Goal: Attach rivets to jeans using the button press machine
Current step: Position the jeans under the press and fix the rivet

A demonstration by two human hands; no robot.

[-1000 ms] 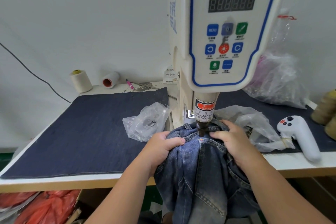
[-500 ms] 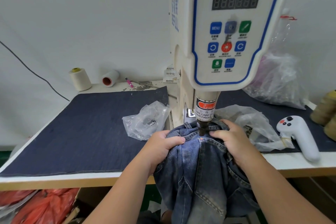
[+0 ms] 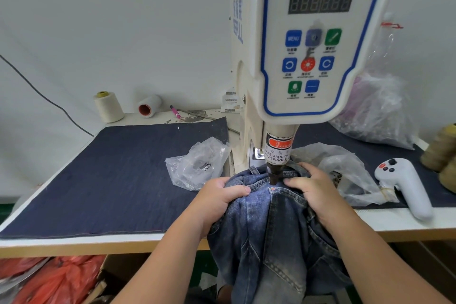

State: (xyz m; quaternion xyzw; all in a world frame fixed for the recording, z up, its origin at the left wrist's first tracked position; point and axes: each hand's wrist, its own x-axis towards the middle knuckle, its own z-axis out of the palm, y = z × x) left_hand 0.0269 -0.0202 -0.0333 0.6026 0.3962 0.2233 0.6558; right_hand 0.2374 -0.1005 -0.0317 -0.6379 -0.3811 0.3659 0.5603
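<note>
Blue jeans (image 3: 271, 232) hang over the front of the table, their waistband bunched under the press head. The white servo button machine (image 3: 311, 39) stands over them, and its dark punch (image 3: 273, 175) comes down onto the denim near a small copper rivet (image 3: 272, 189). My left hand (image 3: 217, 201) grips a fold of the jeans just left of the punch. My right hand (image 3: 313, 191) grips the fabric on the right, fingertips close to the punch.
A dark denim mat (image 3: 111, 175) covers the table. A clear bag with small metal parts (image 3: 197, 165) lies left of the machine, another crumpled bag (image 3: 345, 170) to the right. A white controller (image 3: 404, 187), thread cones (image 3: 108, 106) and a large plastic bag (image 3: 380, 111) stand around. Red bags (image 3: 49, 276) lie below.
Both hands stay on the jeans under the punch. The view has shifted slightly; nothing else visibly moved.
</note>
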